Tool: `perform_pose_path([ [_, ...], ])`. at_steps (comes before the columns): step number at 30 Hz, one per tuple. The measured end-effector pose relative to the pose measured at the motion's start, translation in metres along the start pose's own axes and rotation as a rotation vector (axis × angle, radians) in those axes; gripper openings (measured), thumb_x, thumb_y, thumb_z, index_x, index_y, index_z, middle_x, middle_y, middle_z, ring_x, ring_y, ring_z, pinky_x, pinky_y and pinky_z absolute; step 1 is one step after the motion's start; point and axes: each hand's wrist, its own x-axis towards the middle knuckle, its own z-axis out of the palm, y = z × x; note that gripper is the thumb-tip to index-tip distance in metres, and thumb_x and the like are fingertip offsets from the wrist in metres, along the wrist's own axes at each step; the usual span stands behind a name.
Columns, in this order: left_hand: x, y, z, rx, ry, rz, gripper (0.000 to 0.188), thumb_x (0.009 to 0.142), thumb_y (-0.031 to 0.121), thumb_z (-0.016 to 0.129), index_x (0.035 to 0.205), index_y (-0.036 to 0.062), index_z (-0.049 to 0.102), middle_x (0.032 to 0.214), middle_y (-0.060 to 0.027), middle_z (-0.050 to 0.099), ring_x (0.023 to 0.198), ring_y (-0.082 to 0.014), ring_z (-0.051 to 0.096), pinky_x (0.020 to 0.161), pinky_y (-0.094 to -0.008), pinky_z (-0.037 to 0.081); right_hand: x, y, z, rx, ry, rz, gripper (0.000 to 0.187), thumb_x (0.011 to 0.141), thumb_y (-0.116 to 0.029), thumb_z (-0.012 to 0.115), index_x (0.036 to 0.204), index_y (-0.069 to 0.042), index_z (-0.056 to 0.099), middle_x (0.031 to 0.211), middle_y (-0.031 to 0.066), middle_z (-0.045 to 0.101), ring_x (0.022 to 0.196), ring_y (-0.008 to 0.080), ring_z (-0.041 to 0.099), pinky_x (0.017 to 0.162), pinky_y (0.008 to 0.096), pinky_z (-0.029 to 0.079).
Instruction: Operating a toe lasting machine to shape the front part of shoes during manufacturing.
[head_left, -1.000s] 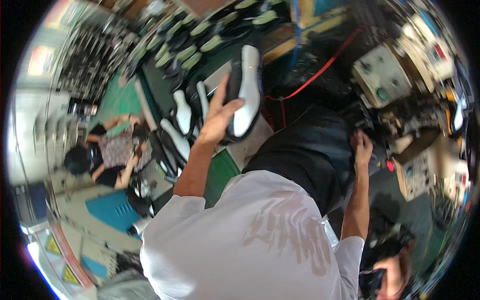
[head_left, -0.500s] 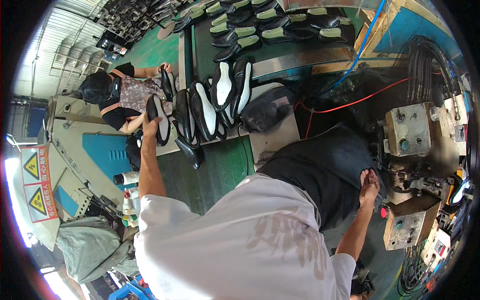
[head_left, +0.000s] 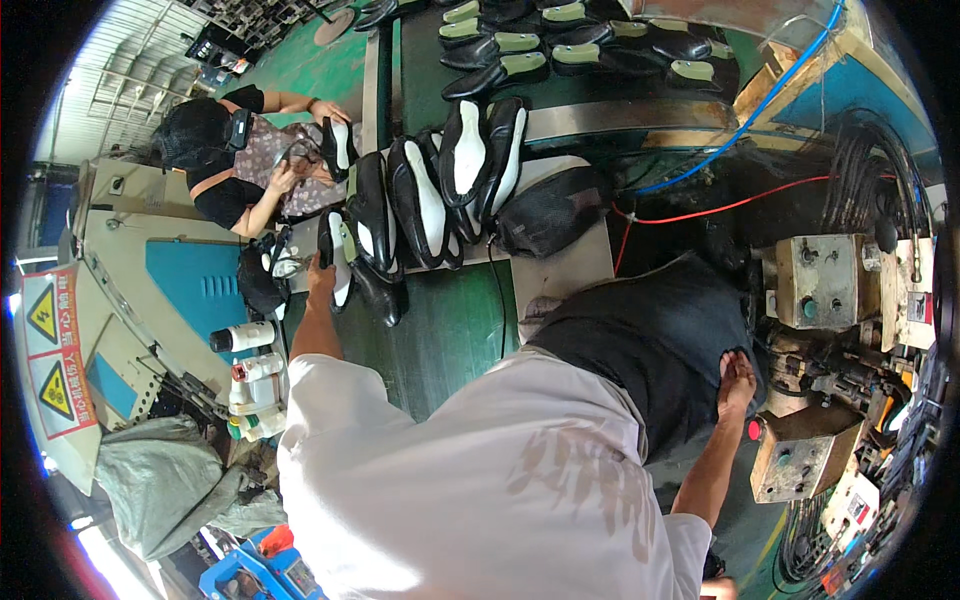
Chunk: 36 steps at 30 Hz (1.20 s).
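My left hand [head_left: 321,278] grips a black shoe [head_left: 341,268] with a white sole at the near left end of the bench. The shoe is tilted, sole partly toward me, close beside a cluster of similar shoes. One of these, a black shoe [head_left: 417,200], leans with its white sole showing. Another black shoe [head_left: 380,296] lies toe down at the bench edge. My right hand [head_left: 737,380] rests on my dark trousers [head_left: 640,340] near the knee, fingers loosely extended and holding nothing.
Across the bench a co-worker [head_left: 265,160] handles another black shoe [head_left: 337,148]. Several shoes with green insoles stand on the dark conveyor [head_left: 420,90]. Control boxes [head_left: 822,280] are at right, with a red hose [head_left: 740,204] nearby. White bottles [head_left: 255,370] stand at left.
My left hand has lowered the shoe beside the cluster at the bench edge. The co-worker's near hand has risen toward their own shoe. My right hand stays on the trousers.
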Motion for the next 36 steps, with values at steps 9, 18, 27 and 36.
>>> perform_pose_path([
  [9,-0.117,0.076,0.047,0.218,-0.054,-0.296,0.097,0.074,0.039,0.089,0.154,0.0077,0.044,0.141,-0.0289,0.061,0.128,-0.0478,0.063,0.112,-0.0541,0.050,-0.027,0.002,-0.005,0.150,0.006,-0.056,0.041,0.114,-0.011,0.053,0.149,0.009,0.052,0.136,0.0226,0.067,0.127,0.0352,0.068,0.120,0.0485,0.050],
  [18,-0.117,0.062,0.087,-0.192,0.051,-0.308,0.113,0.064,0.038,0.099,0.152,-0.0042,0.041,0.136,-0.0280,0.068,0.126,-0.0441,0.066,0.107,-0.0468,0.052,-0.022,-0.001,-0.012,0.215,-0.104,-0.080,0.041,0.112,-0.010,0.054,0.150,0.008,0.051,0.137,0.0223,0.067,0.127,0.0347,0.067,0.119,0.0470,0.053],
  [27,-0.101,0.088,0.008,-1.041,-0.237,-0.466,0.057,0.091,0.033,0.087,0.133,0.0037,0.062,0.098,-0.0110,0.072,0.080,-0.0303,0.071,0.068,-0.0450,0.060,-0.015,0.001,-0.001,0.136,-0.022,-0.034,0.041,0.113,-0.012,0.054,0.150,0.006,0.052,0.140,0.0218,0.066,0.130,0.0341,0.067,0.118,0.0455,0.053],
  [36,-0.016,0.069,-0.018,-0.442,-0.395,-0.525,0.070,0.098,0.045,0.078,0.151,0.0077,0.051,0.123,-0.0131,0.069,0.107,-0.0313,0.070,0.093,-0.0559,0.060,-0.049,-0.007,0.014,0.212,0.071,-0.041,0.050,0.105,-0.006,0.057,0.151,0.010,0.049,0.130,0.0229,0.071,0.121,0.0348,0.071,0.110,0.0444,0.058],
])
